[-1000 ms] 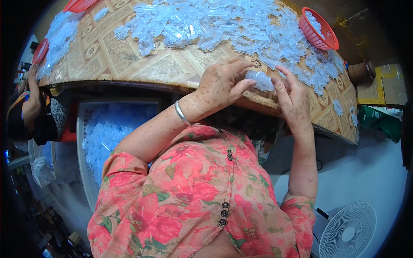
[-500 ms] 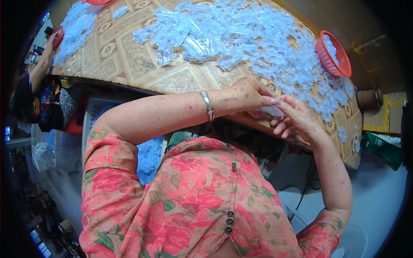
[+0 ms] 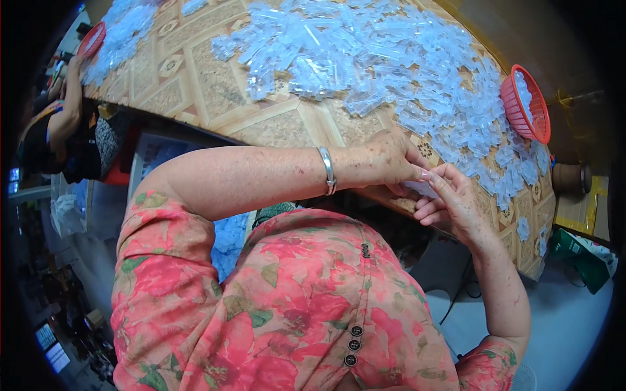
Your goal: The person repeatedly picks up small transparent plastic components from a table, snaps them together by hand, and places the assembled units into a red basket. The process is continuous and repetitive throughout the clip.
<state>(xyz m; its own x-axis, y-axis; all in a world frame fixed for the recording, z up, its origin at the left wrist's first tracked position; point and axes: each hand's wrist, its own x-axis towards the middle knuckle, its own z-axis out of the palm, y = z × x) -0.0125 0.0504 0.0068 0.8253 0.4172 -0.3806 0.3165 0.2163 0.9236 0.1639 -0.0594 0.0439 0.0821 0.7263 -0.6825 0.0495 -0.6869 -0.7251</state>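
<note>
At the table's near edge both hands meet fingertip to fingertip. My left hand [image 3: 386,159], with a silver bangle at the wrist, has its thumb and fingers closed on a small clear plastic piece [image 3: 422,188]. My right hand [image 3: 452,201] pinches the same piece from the other side, its lower fingers curled. Most of the piece is hidden behind the fingers. Just beyond the hands spreads a large heap of clear, flat plastic pieces [image 3: 365,58] on the patterned tabletop [image 3: 261,127].
A red basket [image 3: 525,104] holding clear pieces stands at the right edge, with a brown spool [image 3: 572,178] beside it. At far left another person's arm [image 3: 73,98] reaches to a red basket [image 3: 92,39] near a second heap [image 3: 127,32]. A green bag [image 3: 577,257] lies lower right.
The view has shifted slightly, so the table and baskets sit a little differently in the picture. Both hands keep nearly the same pinching pose around the plastic piece.
</note>
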